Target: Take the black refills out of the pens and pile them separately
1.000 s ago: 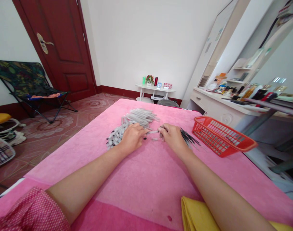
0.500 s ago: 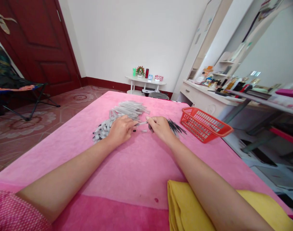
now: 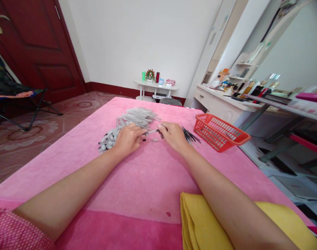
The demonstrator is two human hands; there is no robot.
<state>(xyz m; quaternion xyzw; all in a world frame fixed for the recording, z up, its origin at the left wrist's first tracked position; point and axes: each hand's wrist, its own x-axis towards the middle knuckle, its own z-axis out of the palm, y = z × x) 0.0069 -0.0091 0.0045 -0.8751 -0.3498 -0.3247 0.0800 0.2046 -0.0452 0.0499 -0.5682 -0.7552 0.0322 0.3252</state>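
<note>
Over the far half of the pink-covered table, my left hand (image 3: 128, 137) is closed on one end of a whitish pen (image 3: 152, 131). My right hand (image 3: 174, 134) pinches the pen's other, dark end between thumb and finger. Behind my left hand lies a pile of pale, slim pen barrels (image 3: 140, 116). Left of that hand is a heap of clear caps (image 3: 107, 139) with black bits. Thin black sticks like refills (image 3: 191, 135) lie to the right of my right hand. Below the pen rest a small black piece (image 3: 144, 140) and a small clear piece (image 3: 155, 140).
An orange-red plastic basket (image 3: 220, 133) stands at the table's right edge. A folded yellow cloth (image 3: 197, 222) lies under my right forearm. Beyond are a small white shelf table (image 3: 155, 84), a dressing table (image 3: 223, 99) with bottles and a folding chair (image 3: 20, 92).
The camera view has shifted slightly. My hands stay at the same spot, with a little more of the pen showing between them.
</note>
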